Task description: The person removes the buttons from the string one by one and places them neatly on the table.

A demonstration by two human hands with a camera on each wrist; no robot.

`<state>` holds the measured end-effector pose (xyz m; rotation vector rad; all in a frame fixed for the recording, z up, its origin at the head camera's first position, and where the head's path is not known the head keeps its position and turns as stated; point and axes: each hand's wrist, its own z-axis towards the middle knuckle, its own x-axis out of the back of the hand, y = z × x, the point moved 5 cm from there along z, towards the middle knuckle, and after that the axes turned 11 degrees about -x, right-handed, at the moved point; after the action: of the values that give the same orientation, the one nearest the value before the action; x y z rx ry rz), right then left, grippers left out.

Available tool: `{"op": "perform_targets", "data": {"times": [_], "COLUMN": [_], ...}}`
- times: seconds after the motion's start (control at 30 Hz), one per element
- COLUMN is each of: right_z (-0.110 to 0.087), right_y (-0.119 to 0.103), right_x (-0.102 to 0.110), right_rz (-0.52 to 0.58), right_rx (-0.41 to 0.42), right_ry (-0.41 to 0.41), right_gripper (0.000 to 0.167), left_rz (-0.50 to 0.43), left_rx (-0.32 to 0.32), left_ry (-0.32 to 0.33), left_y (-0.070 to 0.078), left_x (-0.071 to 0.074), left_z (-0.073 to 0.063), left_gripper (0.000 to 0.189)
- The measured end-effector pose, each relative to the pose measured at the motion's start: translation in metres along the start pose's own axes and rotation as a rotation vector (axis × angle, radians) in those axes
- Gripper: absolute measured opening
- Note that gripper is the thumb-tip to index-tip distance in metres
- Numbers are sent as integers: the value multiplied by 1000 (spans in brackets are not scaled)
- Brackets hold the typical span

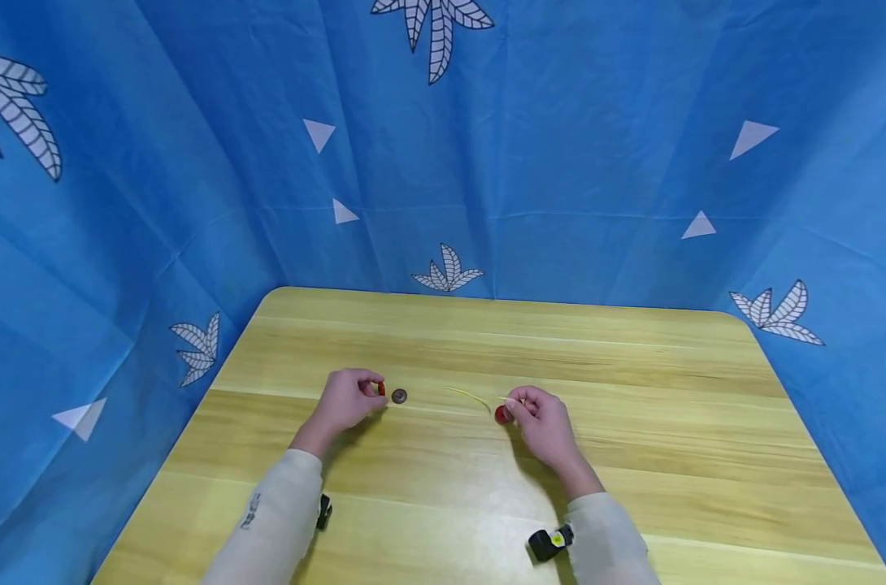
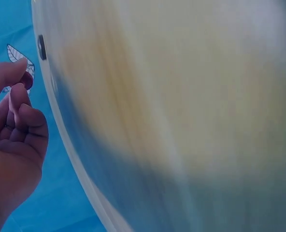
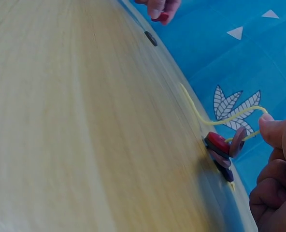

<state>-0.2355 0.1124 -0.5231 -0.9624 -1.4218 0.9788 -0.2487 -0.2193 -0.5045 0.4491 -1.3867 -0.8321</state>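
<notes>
Between thumb and fingertips my left hand [image 1: 346, 400] pinches a red button [image 1: 381, 389], held on edge above the table. Just right of it a dark brown button [image 1: 399, 396] lies flat on the wood. A thin yellow string [image 3: 196, 112] is pinched by my right hand [image 1: 549, 426], its free end reaching left over the table. Several red, brown and dark buttons [image 3: 216, 141] hang together on that string, low by the tabletop under the right fingertips. In the left wrist view the red button [image 2: 28, 81] shows dark and partly hidden by the fingers.
A light wood table [image 1: 428, 504] with rounded far corners carries everything. Blue cloth [image 1: 575, 146] with white leaves and triangles hangs behind and beside it. A black wrist camera [image 1: 549, 543] sticks out from the right sleeve.
</notes>
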Motion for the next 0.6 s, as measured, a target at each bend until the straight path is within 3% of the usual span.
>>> {"op": "perform_targets", "data": {"times": [0.33,0.6], "right_z": [0,0], "right_y": [2,1], "right_x": [2,2], "right_rz": [-3,-10], "right_rx": [18,-2], "right_ry": [9,8], "right_gripper": [11,10], "left_rz": [44,26], "left_rx": [63,89], "left_ry": [-90,-113], "left_y": [-14,-19], "left_x": [1,1], "left_z": [2,5], "left_gripper": [29,31]}}
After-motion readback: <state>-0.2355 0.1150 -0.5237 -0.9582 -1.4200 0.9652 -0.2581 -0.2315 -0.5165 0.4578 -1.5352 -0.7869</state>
